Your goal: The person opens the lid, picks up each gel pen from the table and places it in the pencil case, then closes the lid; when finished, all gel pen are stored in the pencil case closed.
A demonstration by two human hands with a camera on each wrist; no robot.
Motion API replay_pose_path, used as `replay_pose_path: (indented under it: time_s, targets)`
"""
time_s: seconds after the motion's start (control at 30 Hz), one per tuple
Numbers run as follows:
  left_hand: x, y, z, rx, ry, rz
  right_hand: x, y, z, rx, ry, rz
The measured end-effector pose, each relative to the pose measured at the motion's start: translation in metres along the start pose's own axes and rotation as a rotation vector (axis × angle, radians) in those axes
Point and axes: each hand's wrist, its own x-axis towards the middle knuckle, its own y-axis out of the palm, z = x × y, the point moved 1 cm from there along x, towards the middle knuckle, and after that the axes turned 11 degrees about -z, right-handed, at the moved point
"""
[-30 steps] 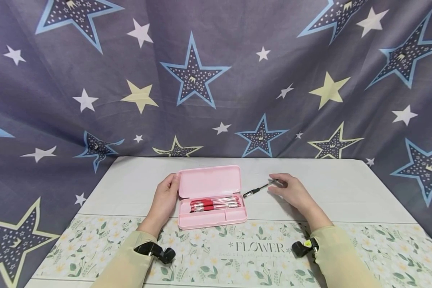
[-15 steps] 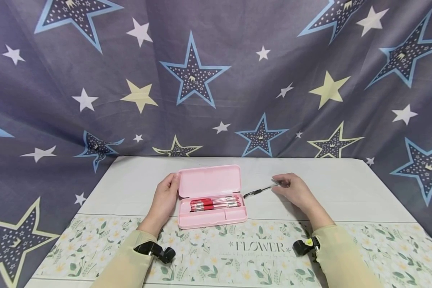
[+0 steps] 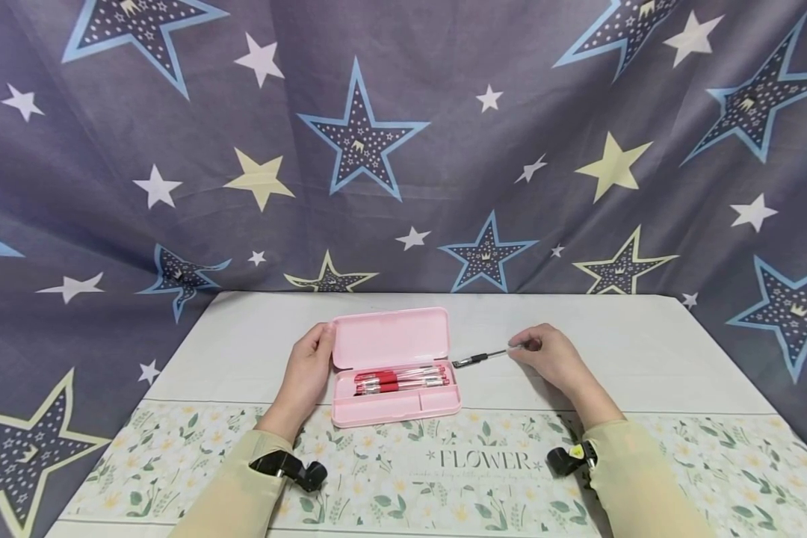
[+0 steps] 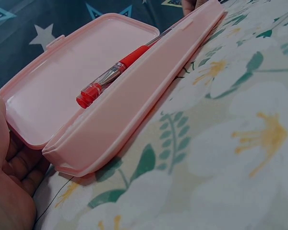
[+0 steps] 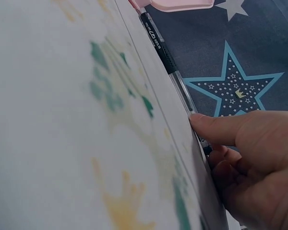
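Note:
The pink pencil case (image 3: 397, 420) stands with its lid (image 3: 391, 338) raised, and several red pens (image 3: 397, 379) lie in its long compartment. My left hand (image 3: 308, 366) holds the left side of the case, thumb at the lid's edge; in the left wrist view its fingers (image 4: 26, 165) reach behind the hinge side. To the right of the case, a black gel pen (image 3: 472, 359) points its capped end at the case's right edge. My right hand (image 3: 553, 362) pinches the pen's far end between thumb (image 5: 216, 125) and fingers, which partly hide that end.
A white table (image 3: 645, 351) carries a floral mat (image 3: 484, 478) along its front part, printed with FLOWER. A dark star-patterned curtain (image 3: 403, 224) hangs behind the table's back edge.
My right hand has shifted slightly right along the black gel pen, and its thumb and fingers have closed on the pen's end. The left hand and pencil case stay in place.

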Motion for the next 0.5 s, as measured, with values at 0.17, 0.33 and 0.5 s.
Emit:
replay_pose_path:
  time_s: [0.17, 0.33, 0.5]
  targets:
    - [0.0, -0.0005, -0.0004, 0.002, -0.005, 0.002, 0.0005, 0.0008, -0.0017, -0.012, -0.009, 0.002]
    - [-0.0004, -0.0008, -0.0007, -0.001, -0.004, 0.002, 0.0004, 0.0017, -0.0031, -0.017, -0.027, -0.002]
    - [-0.0003, -0.0002, -0.0003, -0.001, 0.004, -0.002, 0.0, 0.0011, -0.0033, -0.008, -0.037, -0.005]
